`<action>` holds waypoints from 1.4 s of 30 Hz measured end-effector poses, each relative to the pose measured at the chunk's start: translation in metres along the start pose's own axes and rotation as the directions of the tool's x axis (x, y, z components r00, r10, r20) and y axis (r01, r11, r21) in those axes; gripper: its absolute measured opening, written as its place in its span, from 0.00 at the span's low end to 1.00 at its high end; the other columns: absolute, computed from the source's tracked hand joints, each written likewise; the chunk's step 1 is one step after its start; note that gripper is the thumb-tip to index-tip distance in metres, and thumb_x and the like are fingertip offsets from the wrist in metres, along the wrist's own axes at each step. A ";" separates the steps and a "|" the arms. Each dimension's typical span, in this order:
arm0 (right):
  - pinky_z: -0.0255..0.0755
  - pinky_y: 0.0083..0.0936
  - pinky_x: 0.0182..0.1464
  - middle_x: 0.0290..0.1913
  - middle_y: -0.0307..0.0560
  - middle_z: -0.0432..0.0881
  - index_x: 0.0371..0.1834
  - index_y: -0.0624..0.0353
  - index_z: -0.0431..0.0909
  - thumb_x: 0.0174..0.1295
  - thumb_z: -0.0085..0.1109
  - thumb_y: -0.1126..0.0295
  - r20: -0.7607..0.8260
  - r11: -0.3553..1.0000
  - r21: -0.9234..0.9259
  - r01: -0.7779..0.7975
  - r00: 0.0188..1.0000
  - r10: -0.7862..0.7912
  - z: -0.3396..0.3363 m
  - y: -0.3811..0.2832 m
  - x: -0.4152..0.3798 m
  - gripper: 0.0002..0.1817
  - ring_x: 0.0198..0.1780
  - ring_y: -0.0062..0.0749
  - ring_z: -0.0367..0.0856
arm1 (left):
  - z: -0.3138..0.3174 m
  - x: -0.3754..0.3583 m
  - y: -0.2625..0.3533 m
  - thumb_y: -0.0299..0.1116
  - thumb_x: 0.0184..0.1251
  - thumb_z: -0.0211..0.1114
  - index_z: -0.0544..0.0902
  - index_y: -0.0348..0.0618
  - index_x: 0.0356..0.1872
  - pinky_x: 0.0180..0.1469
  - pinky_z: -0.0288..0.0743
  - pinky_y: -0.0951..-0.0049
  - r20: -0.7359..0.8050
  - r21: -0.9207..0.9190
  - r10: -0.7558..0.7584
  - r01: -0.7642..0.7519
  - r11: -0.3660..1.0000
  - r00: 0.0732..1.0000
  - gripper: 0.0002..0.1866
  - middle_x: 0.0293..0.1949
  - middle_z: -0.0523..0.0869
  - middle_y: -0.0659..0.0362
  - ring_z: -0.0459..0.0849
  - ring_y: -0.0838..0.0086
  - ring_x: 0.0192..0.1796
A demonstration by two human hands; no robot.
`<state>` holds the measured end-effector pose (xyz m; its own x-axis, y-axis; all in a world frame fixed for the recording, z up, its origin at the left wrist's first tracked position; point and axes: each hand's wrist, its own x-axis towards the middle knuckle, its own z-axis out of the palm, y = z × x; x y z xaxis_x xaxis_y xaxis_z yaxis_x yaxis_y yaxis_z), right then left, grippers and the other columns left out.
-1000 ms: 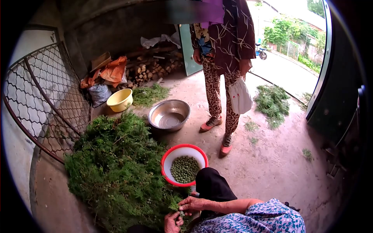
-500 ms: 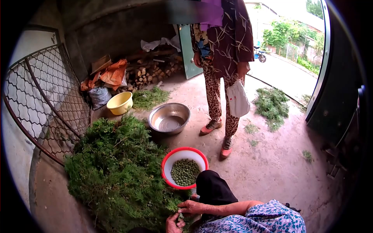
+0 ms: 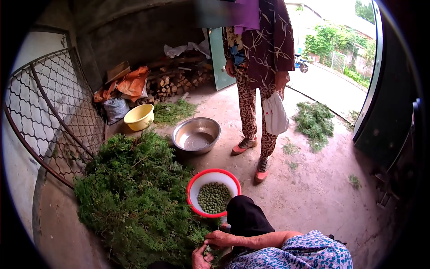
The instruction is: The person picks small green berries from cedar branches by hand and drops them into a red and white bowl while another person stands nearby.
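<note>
At the bottom of the head view, my right hand (image 3: 218,238) pinches a green sprig (image 3: 198,236) at the edge of a big heap of leafy branches (image 3: 139,197). Close below it, my left hand (image 3: 201,258) has its fingers curled in on the same sprig, and the fingertips of both hands almost meet. Just beyond my hands stands a white basin with a red rim (image 3: 193,207), holding several small round green fruits (image 3: 213,197). My black-clad knee (image 3: 246,217) is beside the basin.
A metal basin (image 3: 182,138) and a yellow basin (image 3: 139,117) stand behind the heap. Another person (image 3: 264,54) stands facing this way, holding a white bag (image 3: 275,114). Firewood (image 3: 172,84), a wire-mesh gate (image 3: 58,103) and loose greenery (image 3: 313,125) are around.
The view has shifted slightly. My hands stay together at the heap's edge, and the sprig at their fingertips shows less distinctly against the branches.
</note>
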<state>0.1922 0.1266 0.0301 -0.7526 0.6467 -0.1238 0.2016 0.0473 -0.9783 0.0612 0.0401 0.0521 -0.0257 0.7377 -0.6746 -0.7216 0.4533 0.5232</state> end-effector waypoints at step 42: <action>0.66 0.13 0.24 0.29 0.37 0.79 0.39 0.61 0.76 0.60 0.56 0.68 0.120 0.544 0.817 -0.188 0.980 0.159 0.012 0.019 0.000 0.08 0.23 0.18 0.73 | -0.012 0.016 -0.005 0.26 0.58 0.61 0.75 0.41 0.35 0.16 0.60 0.83 0.006 0.060 0.182 -0.182 0.981 0.983 0.06 0.22 0.77 0.61 0.70 0.80 0.17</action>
<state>0.1886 0.1189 0.0093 -0.7806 0.5500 -0.2969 -0.2608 -0.7184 -0.6449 0.0561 0.0436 0.0321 -0.1529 0.8109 -0.5649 -0.6617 0.3406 0.6680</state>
